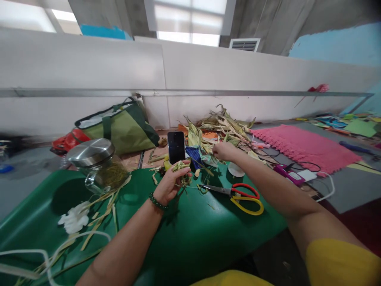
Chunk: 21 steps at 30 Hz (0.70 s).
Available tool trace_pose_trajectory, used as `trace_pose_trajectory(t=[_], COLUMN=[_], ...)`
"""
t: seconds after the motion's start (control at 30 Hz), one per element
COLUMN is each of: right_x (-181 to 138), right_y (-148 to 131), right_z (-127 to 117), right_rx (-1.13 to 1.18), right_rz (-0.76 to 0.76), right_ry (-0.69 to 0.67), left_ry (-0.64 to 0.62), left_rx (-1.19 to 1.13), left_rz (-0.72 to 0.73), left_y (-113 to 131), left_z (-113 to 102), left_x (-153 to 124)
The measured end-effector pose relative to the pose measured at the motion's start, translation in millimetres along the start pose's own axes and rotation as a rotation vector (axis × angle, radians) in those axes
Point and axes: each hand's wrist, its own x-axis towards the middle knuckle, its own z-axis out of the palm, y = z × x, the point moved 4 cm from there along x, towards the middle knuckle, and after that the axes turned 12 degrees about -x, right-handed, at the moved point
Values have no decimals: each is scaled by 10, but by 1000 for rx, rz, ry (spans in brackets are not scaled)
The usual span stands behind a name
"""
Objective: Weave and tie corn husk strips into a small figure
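My left hand (171, 183), with a dark green bead bracelet, is closed around a small bundle of pale green plant strips (185, 179) above the green table cover (190, 238). My right hand (223, 151) reaches farther forward, its fingers curled together at the edge of the dried husks (205, 139). Whatever its fingertips pinch is too small to name. Scissors (232, 192) with one red and one yellow handle loop lie between my forearms, blades pointing left. Behind my left hand a phone (176, 147) stands upright. A blue patterned cloth (195, 155) lies beside it.
At the left stands a glass jar (108, 174) with a metal lid. White tissue (74, 217) and long dry strips lie before it, near a white cable (49, 260). A green bag (119, 129) rests behind. To the right are a pink cloth (306, 145) and a purple device (288, 174).
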Motion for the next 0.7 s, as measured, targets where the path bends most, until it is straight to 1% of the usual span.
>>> trace_pose_trajectory(t=[0.03, 0.1, 0.17, 0.23, 0.3, 0.4, 0.43, 0.5, 0.6, 0.63, 0.67, 0.7], right_x=[-33, -124, -240, -365, -478, -633, -682, -767, -832, -823, -794, -749], right_y=[68, 164, 167, 94, -12, -237, -332, -524, -699, -703, -674, -615], right_z=[-90, -282, -437, -524, -553, -563, -561, -550, -545, -553, -565, -581], right_rx=[3, 49, 142, 231, 269, 225, 193, 143, 209, 278, 363, 456], right_rz=[21, 25, -61, -196, -296, -428, -486, -615, -773, -800, -791, -738], right_ry=[51, 208, 417, 620, 787, 977, 1012, 1036, 1020, 998, 969, 945], left_ry=[18, 54, 91, 115, 119, 62, 31, -45, -123, -127, -113, -84], left_rx=[-14, -43, -83, -122, -142, -126, -120, -109, -90, -85, -86, -94], left_rz=[4, 16, 28, 34, 30, 11, 1, -26, -43, -33, -19, 1], left_y=[2, 8, 13, 16, 14, -1, -12, -40, -60, -48, -25, 9], left_z=[-4, -12, -22, -34, -45, -43, -37, -17, 5, 5, -2, -15], left_x=[4, 13, 21, 29, 35, 33, 29, 17, 6, 6, 9, 14])
